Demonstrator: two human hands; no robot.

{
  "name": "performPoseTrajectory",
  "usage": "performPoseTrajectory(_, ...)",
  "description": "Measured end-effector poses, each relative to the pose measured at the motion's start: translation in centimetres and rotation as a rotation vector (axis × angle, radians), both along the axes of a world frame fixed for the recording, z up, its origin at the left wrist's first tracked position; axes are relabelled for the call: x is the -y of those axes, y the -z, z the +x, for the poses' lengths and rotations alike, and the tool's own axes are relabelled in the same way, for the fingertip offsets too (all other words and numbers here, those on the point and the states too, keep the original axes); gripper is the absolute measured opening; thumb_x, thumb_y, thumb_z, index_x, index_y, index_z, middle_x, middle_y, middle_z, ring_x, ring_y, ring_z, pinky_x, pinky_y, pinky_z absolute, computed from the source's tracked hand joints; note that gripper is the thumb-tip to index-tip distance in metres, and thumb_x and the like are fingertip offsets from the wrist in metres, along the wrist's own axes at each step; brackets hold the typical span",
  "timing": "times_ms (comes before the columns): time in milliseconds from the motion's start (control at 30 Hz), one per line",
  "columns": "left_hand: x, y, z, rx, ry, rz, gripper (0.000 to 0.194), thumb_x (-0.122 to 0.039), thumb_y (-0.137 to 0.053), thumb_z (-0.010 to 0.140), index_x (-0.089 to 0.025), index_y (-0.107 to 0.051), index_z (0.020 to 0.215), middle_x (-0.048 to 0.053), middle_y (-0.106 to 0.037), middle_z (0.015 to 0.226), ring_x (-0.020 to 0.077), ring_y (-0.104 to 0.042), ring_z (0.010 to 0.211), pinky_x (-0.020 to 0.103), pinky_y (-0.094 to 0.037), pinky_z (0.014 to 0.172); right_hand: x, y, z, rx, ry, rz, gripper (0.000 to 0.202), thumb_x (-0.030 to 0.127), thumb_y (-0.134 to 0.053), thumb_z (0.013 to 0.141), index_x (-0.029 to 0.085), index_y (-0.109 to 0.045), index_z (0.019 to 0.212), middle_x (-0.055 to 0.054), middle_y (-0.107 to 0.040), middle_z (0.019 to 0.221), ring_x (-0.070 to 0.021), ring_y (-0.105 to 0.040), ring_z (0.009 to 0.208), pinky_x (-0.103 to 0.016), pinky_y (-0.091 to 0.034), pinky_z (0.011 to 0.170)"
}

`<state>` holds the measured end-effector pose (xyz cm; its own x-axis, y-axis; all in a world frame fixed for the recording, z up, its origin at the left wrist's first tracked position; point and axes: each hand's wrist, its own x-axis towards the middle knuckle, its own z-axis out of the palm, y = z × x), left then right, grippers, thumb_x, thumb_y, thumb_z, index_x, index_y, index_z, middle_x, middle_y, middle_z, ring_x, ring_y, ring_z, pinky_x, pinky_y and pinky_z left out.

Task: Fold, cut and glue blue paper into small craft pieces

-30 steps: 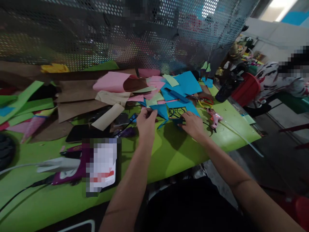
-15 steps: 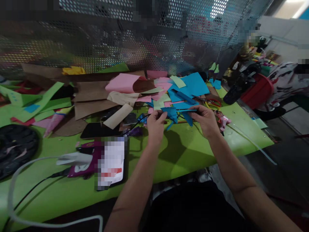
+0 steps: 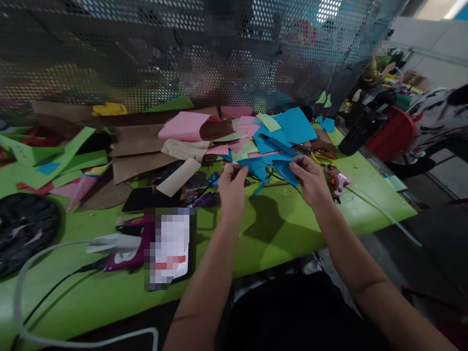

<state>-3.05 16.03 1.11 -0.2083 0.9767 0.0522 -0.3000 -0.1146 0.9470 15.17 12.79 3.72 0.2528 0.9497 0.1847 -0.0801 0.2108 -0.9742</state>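
Observation:
Between my hands, above the green table (image 3: 215, 248), hangs a blue paper piece (image 3: 258, 169) with pointed flaps and thin dark strands near its middle. The fingers of my left hand (image 3: 233, 183) pinch its left end. At its right end, my right hand (image 3: 308, 178) grips a wide blue flap (image 3: 285, 170) between thumb and fingers. Flat blue sheets (image 3: 296, 127) and pink paper (image 3: 185, 126) lie just behind the hands. A pink glue gun (image 3: 341, 183) is right of my right hand.
A purple tool (image 3: 127, 253) with a cable and a phone with a pixelated screen (image 3: 171, 246) lie at the left front. Scissors (image 3: 321, 155) are at the right. Brown and green paper, a black tray (image 3: 25, 234) and a red bin (image 3: 393, 134) surround the work.
The blue piece has turned, so its right flap now shows broader. My hands have shifted slightly apart, the left hand a little to the left.

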Motion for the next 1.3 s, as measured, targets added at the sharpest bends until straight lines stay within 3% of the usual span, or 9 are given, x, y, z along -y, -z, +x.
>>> performPoseTrajectory(233,-0.2,-0.2,-0.1,0.040,-0.006,-0.020,0.020,-0.030,-0.073,0.066,-0.019,-0.056,0.066,-0.005,-0.050,0.063,0.0071,-0.047,0.055,0.017,-0.041,0.048,0.1,0.8,1.7,-0.120,-0.012,-0.055,0.038,0.044,-0.089,0.060,0.026,-0.066,0.084,0.004,-0.060,0.075,-0.0125,-0.053,0.064,-0.025,-0.046,0.058)
performPoseTrajectory(433,-0.1,-0.7,-0.2,0.047,-0.030,-0.040,0.022,-0.031,-0.074,0.064,-0.019,-0.056,0.066,-0.004,-0.051,0.064,0.0074,-0.048,0.055,0.017,-0.041,0.048,0.2,0.2,2.8,-0.097,0.014,-0.040,0.030,0.039,-0.089,0.061,0.024,-0.073,0.081,0.002,-0.065,0.074,-0.0109,-0.052,0.062,-0.026,-0.042,0.059)
performPoseTrajectory(633,0.4,-0.8,0.5,0.021,0.056,-0.037,0.024,-0.033,-0.075,0.063,-0.018,-0.057,0.063,-0.005,-0.051,0.061,0.0067,-0.047,0.052,0.019,-0.044,0.052,0.0,-0.4,-0.8,-0.100,-0.090,-0.069,0.042,0.045,-0.091,0.054,0.023,-0.072,0.084,0.002,-0.065,0.070,-0.0116,-0.053,0.060,-0.026,-0.042,0.056)
performPoseTrajectory(800,0.7,-0.7,0.8,0.033,0.083,-0.051,0.014,-0.027,-0.071,0.062,-0.019,-0.059,0.065,-0.005,-0.055,0.060,0.0076,-0.050,0.051,0.020,-0.045,0.051,-0.9,-0.1,-3.5,-0.084,-0.026,-0.055,0.041,0.047,-0.090,0.053,0.021,-0.066,0.073,0.003,-0.060,0.064,-0.0098,-0.047,0.056,-0.024,-0.037,0.052)
performPoseTrajectory(1067,1.1,-0.8,1.0,0.094,0.163,-0.037,0.015,-0.029,-0.072,0.066,-0.017,-0.066,0.071,-0.002,-0.062,0.063,0.0089,-0.055,0.057,0.022,-0.049,0.061,-1.2,0.7,-4.2,-0.049,0.104,-0.012,0.032,0.042,-0.085,0.057,0.021,-0.067,0.071,0.002,-0.062,0.067,-0.0113,-0.047,0.061,-0.026,-0.037,0.055)
performPoseTrajectory(1300,1.1,-0.7,1.1,0.114,0.181,-0.045,0.017,-0.030,-0.074,0.066,-0.016,-0.067,0.073,-0.002,-0.064,0.066,0.0097,-0.057,0.060,0.023,-0.049,0.062,-1.5,1.3,-4.2,-0.057,0.132,0.000,0.032,0.043,-0.085,0.058,0.021,-0.066,0.071,0.003,-0.061,0.067,-0.0121,-0.049,0.063,-0.026,-0.038,0.057)
